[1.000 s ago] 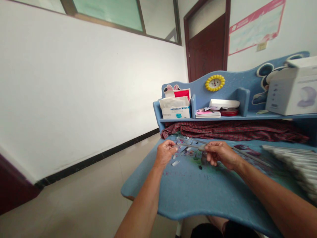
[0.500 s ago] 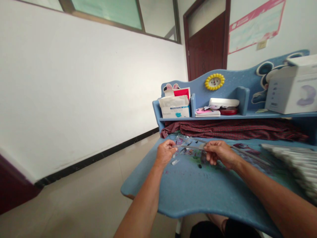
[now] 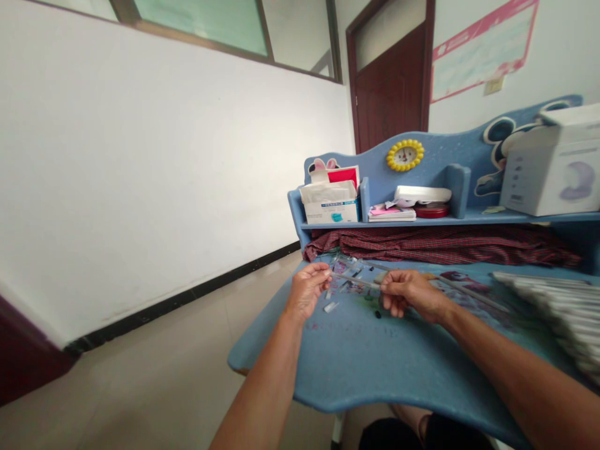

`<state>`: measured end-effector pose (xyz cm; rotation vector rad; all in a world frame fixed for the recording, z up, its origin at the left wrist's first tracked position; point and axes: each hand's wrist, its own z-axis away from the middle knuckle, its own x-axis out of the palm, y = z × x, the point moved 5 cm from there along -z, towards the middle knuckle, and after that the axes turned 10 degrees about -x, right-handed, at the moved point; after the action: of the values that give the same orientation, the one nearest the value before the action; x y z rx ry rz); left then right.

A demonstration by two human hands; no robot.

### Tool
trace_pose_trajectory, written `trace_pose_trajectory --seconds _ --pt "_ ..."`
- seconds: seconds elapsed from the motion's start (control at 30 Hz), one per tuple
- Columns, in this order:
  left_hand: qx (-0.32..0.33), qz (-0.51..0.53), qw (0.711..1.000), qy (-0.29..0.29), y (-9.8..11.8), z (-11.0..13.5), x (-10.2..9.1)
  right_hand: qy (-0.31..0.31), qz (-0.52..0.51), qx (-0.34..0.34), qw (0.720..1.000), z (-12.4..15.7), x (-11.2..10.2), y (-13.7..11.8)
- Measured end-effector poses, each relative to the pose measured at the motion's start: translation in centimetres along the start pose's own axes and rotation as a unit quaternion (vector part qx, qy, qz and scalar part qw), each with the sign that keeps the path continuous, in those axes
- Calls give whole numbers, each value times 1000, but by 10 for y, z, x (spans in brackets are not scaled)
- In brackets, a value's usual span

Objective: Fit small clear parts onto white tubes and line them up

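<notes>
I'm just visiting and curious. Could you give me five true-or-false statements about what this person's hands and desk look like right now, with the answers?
1. The left hand and the right hand hold the same thin rod. True.
2. The dial above the shelf has a blue rim. False: the dial's rim is yellow.
3. A pile of tubes lies to the right of the right hand. True.
4. The checked cloth lies on top of the shelf. False: the checked cloth is below the shelf, at the back of the desk.
5. The door is white. False: the door is dark reddish brown.
</notes>
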<state>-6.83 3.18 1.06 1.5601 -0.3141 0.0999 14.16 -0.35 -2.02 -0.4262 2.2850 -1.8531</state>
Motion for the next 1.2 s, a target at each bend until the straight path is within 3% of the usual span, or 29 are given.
trace_pose_trajectory --seconds 0.17,0.4,0.73,0.93,1.2 --pt "-45 89 995 -21 -3 -1 -1 -18 -6 8 1000 2 28 -2" --pt "-86 108 990 -30 -11 -3 -2 -5 72 -5 997 8 57 -1" --pt "-103 98 990 -9 -14 -3 2 49 248 -107 962 7 59 -3" --pt "-94 80 992 -7 -14 -1 5 76 327 -171 926 8 58 -6" --pt "-73 25 997 -18 -11 3 19 52 387 -150 908 4 60 -10"
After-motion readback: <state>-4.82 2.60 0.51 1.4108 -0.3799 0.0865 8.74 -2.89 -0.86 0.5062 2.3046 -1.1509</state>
